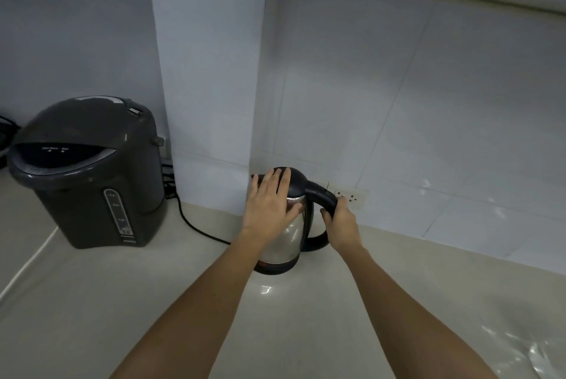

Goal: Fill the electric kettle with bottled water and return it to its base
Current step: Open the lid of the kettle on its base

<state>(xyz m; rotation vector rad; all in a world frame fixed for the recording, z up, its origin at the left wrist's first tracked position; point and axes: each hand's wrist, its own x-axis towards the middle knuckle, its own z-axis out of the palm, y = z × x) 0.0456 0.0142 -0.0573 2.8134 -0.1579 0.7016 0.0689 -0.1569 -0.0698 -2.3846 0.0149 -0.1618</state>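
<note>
Head view: both hands on the kettle [283,244].
Right hand [342,225] grasps its black handle; left hand [269,204] lies flat, fingers spread, on the lid. Kettle stands on its base [275,270] near the counter's [153,302] back edge.

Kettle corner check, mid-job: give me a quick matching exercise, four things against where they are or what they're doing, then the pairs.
Things:
1. left hand
2. right hand
3. dark water dispenser
4. wall socket

States, shuffled:
A. standing at the left of the counter
B. wrapped around the kettle's black handle
C. on the tiled wall behind the handle
D. spread flat against the kettle's lid and steel side

Pairs: 1-D, 2-B, 3-A, 4-C
</note>
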